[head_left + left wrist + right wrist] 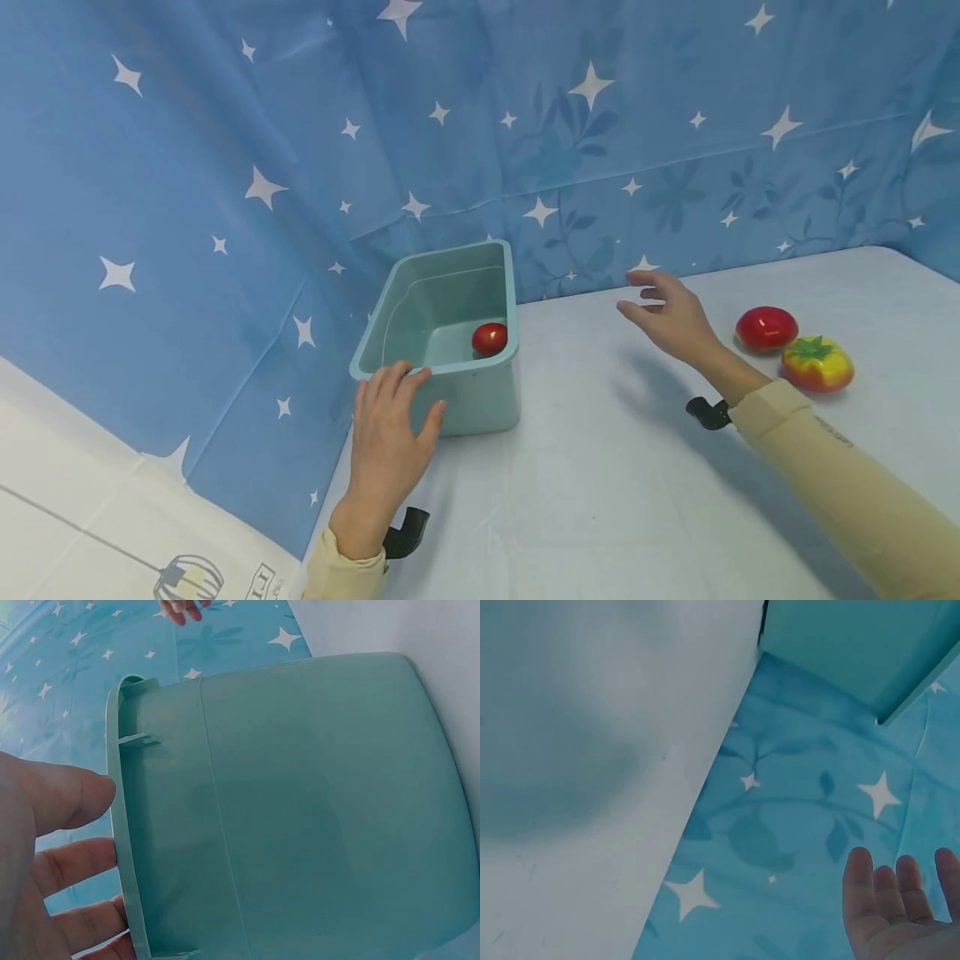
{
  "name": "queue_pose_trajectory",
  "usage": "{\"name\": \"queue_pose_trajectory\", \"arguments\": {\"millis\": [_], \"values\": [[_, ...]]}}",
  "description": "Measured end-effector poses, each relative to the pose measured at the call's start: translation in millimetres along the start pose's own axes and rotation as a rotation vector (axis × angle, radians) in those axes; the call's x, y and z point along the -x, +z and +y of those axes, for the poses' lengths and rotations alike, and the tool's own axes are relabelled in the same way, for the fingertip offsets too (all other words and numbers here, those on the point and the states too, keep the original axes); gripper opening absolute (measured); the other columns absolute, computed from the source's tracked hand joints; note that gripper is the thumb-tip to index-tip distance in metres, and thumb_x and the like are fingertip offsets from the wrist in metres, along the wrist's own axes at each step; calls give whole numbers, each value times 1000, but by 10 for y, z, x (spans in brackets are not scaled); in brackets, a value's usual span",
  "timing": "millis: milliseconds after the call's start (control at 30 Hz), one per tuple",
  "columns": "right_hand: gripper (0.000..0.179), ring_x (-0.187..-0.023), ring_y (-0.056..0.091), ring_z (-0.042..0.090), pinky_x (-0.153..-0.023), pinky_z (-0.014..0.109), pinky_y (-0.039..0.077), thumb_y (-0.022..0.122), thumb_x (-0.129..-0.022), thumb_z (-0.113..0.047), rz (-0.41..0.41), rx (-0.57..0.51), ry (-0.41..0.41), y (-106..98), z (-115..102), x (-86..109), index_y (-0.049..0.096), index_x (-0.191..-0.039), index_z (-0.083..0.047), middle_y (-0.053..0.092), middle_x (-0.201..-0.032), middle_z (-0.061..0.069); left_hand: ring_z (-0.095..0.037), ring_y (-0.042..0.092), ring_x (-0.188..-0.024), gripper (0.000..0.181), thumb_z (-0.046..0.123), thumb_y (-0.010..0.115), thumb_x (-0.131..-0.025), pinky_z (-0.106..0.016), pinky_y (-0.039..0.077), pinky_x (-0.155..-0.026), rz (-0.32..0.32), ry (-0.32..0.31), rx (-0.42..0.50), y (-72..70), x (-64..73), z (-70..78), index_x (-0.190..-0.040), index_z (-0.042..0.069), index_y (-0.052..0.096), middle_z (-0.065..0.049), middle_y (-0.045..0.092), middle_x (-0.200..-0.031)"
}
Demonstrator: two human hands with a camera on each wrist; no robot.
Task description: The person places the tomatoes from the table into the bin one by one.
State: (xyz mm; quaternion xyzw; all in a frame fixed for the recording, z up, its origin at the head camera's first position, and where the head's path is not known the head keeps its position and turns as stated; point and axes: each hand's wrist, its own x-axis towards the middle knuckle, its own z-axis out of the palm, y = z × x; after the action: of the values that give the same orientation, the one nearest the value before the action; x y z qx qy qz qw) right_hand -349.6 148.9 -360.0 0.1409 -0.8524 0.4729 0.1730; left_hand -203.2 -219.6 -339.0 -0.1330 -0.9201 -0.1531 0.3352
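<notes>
My left hand [390,442] is at the near rim of a teal plastic bin [480,400], its fingers relaxed and the fingertips touching or very close to the edge. In the left wrist view the thumb [75,796] and fingers meet the bin's rim [124,825], with nothing gripped. A glossy red toy fruit [490,339] lies inside the bin, in its right corner. To the right of the bin my right hand [671,317] hovers over the table, fingers loosely bent and holding nothing. The right wrist view shows its fingers [859,889] apart from any object.
On the white table [600,500], right of my right hand, lie a shiny red toy fruit [767,329] and a yellow-red one with green leaves [817,364], side by side. A blue star-patterned curtain [450,167] borders the back and left, close behind the bin.
</notes>
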Motion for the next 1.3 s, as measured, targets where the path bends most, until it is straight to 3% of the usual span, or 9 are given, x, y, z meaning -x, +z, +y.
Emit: {"name": "queue_pose_trajectory", "arguments": {"millis": [400,633,1033,1133,1300], "values": [[62,-127,47,44,-95,59,46,62,-95,-38,19,69,63,-149,233,92,43,-144,-6,43,-142,22,-32,44,-127,43,20,77,-85,-63,21,-112,-5,-6,9,8,3,-5,-124,8,64,-11,56,-130],[61,-123,46,48,-92,62,46,65,-93,-31,60,146,78,-249,417,162,43,-144,-4,40,-143,26,-31,44,-127,42,19,76,-85,-63,20,-112,-4,-2,10,8,2,-3,-125,8,64,-11,55,-130],[63,-122,45,48,-90,64,46,66,-93,-31,107,139,114,-395,581,204,42,-145,-5,40,-142,26,-32,43,-128,43,19,76,-85,-63,21,-112,-8,-9,8,14,13,-19,-124,8,64,-11,55,-130],[60,-120,45,46,-92,64,45,65,-93,-30,143,168,83,-444,627,196,44,-143,-2,41,-140,27,-32,43,-128,43,19,77,-85,-63,21,-112,-8,-9,10,14,15,-21,-125,8,64,-11,55,-130],[53,-120,42,48,-93,69,39,62,-93,-26,186,315,28,-557,722,191,49,-137,0,41,-139,29,-31,43,-129,43,19,76,-86,-63,20,-113,-10,-3,13,12,13,-13,-125,8,64,-11,55,-131]]}}
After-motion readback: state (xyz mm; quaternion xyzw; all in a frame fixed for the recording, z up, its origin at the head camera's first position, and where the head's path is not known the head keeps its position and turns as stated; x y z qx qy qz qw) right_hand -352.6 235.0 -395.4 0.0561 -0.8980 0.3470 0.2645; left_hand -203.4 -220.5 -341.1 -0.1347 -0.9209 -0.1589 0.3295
